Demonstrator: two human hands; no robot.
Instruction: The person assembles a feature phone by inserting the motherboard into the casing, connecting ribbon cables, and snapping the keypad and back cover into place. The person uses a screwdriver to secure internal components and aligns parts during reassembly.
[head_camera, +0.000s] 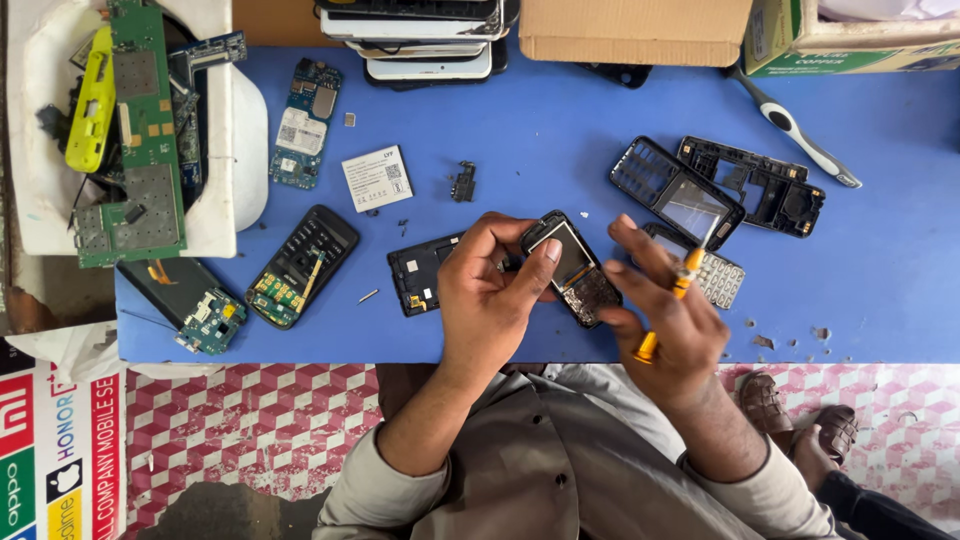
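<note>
At far left a white tray (225, 215) holds green circuit boards (145, 130) and a yellow shell (90, 100), heaped together as if kept out of the way; just right of it a blue board (305, 125) and a white battery (377, 178) lie loose on the blue table (880, 260); below them sit a small board (212, 322) on a dark panel and a black phone (302, 265) lying face down with its back off and its insides showing; a black back cover (420, 272) rests flat just left of the hands, close enough to pick up again.

The left hand (490, 300) is closed on the opened phone (572, 268), thumb on its upper edge and fingers under it, tilting it up off the table toward the camera, which seems to steady it for close work; the right hand (665, 310) touches the phone's lower end with the thumb and pinches a yellow screwdriver (672, 300) between the fingers, tip pointing up and away, so the tool looks parked while the fingers work.

Right of the hands lie a keypad (722, 278), a front frame (675, 192) with a screen window and a black inner frame (765, 185); further right lies a white toothbrush (795, 130), and cardboard boxes (635, 30) line the back edge.
</note>
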